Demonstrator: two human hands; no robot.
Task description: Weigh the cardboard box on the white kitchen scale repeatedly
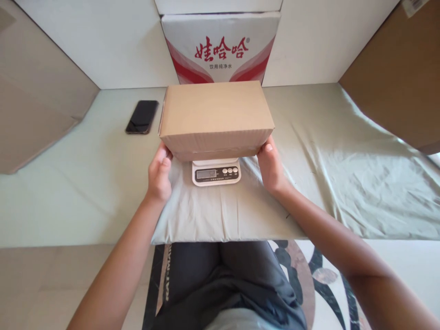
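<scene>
A closed brown cardboard box (215, 114) rests over a small white digital scale (216, 172), hiding most of the scale's platform. My left hand (159, 175) grips the box's near left corner from below. My right hand (271, 166) holds the near right corner, thumb against the box's side. Only the scale's front panel shows, with its grey display and round buttons, between my two hands. I cannot tell whether the box's full weight is on the scale.
A black phone (142, 117) lies flat at the back left. A white and red printed carton (220, 48) stands behind the box. Brown cardboard sheets (402, 68) lean at both sides. A pale green cloth (343, 183) covers the surface.
</scene>
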